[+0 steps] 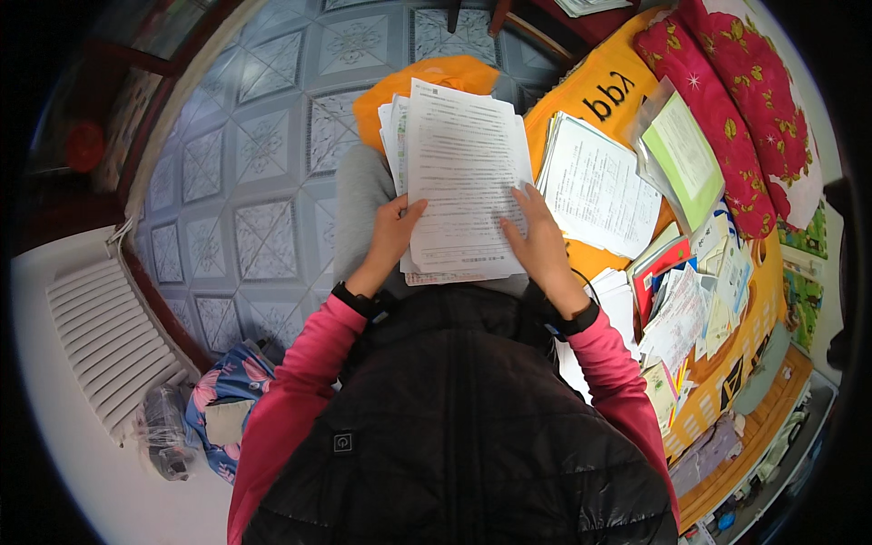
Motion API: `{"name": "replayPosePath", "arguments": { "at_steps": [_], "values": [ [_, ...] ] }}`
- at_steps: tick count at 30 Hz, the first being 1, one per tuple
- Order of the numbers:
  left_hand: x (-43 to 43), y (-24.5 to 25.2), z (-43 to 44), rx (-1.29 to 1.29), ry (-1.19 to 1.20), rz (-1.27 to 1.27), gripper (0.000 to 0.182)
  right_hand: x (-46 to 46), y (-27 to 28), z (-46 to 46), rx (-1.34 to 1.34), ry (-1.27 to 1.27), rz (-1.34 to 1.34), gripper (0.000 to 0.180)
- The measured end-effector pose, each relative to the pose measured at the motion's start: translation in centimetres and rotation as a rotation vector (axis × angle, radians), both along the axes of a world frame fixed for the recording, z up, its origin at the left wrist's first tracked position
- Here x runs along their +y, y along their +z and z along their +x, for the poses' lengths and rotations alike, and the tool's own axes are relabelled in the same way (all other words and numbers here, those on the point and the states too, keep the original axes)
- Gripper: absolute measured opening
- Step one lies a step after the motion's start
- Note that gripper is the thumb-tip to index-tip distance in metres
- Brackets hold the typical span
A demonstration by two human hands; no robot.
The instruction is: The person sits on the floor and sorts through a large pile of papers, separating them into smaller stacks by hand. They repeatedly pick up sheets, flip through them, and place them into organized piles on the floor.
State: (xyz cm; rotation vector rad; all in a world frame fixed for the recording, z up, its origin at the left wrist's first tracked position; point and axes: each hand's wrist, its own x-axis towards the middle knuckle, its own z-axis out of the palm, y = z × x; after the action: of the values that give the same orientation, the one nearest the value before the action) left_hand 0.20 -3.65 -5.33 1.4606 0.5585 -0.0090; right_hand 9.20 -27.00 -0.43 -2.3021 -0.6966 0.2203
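A thick stack of printed paper sheets (pixel 463 163) rests on my lap, its edges a little uneven. My left hand (pixel 395 231) grips the left edge of the stack, thumb on top and the other fingers hidden beneath. On the right side, my right hand (pixel 541 238) lies against the top sheet with thumb and forefinger spread apart. More sheets show under the top one, some with coloured print. Just right of my right hand, a second pile of printed sheets (pixel 603 187) lies on an orange cloth (pixel 579 88).
A clear sleeve with green paper (pixel 681 160) lies beside red floral bedding (pixel 756 102). Nearer me are a red booklet (pixel 657 279) and loose papers (pixel 674 317). An orange bag (pixel 422 75) lies beyond my knees. On the left are the tiled floor (pixel 266 157), a white radiator (pixel 116 340) and a floral bag (pixel 221 402).
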Motion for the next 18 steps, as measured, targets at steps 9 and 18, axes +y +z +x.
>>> {"name": "replayPosePath", "arguments": {
  "at_steps": [9, 18],
  "values": [
    [0.3, -0.7, -0.1, 0.022, -0.016, -0.012, 0.024, 1.5, 2.3, -2.0, 0.039, 0.050, 0.034, 0.051],
    [0.4, -1.6, -0.1, -0.060, 0.045, 0.061, 0.035, 4.1, 4.1, -4.5, -0.147, 0.528, 0.198, 0.059]
  ]
}}
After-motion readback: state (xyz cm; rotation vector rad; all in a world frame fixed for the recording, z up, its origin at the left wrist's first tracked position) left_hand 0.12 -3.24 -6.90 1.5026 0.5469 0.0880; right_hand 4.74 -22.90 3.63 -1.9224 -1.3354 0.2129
